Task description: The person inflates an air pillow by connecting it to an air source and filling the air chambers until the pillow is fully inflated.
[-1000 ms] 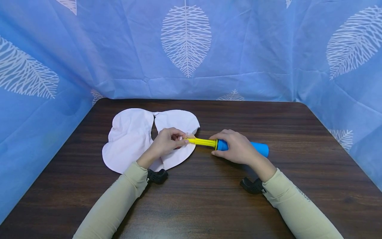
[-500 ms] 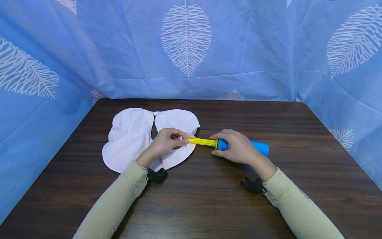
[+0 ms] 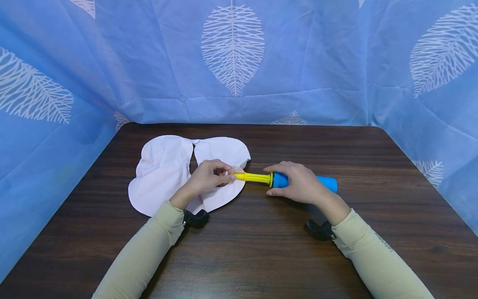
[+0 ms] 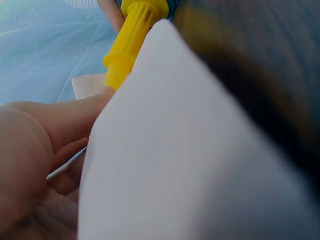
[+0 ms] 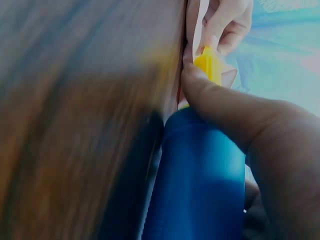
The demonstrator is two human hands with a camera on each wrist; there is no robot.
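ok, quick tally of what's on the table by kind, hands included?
Hand pump, blue barrel with yellow nozzle: 1
Pale pink deflated inflatable, two lobes: 1
Hands: 2, left hand pinching the inflatable's valve at the nozzle tip, right hand gripping the pump barrel
Black wrist camera mounts: 2
Total: 6

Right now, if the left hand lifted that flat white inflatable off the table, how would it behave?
The white inflatable lies flat and creased, so it would probably droop limply. It looks thin, likely light. With the pump nozzle at its valve, it might tug the pump along.
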